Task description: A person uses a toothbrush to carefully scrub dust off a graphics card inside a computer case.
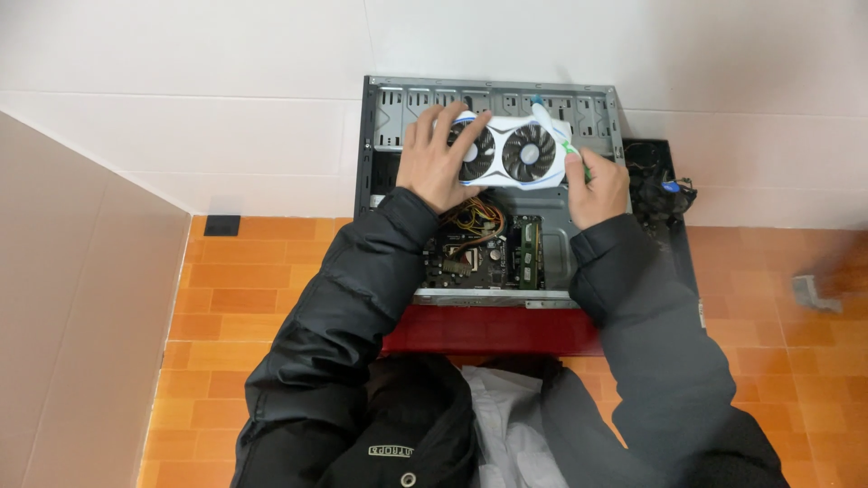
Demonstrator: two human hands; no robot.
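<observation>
At upper centre, a white two-fan graphics card [508,152] is steadied by the spread left hand [438,161] while it is brushed with a white toothbrush [553,126] grasped in the right hand [597,188], careful strokes apparently being called for next.

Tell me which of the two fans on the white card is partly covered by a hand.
The left fan: the left hand lies over it, while the right fan shows fully.

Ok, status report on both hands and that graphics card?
Left hand flat on white two-fan graphics card. Right hand grips a white-green tool at card's end. Open computer case beneath.
</observation>
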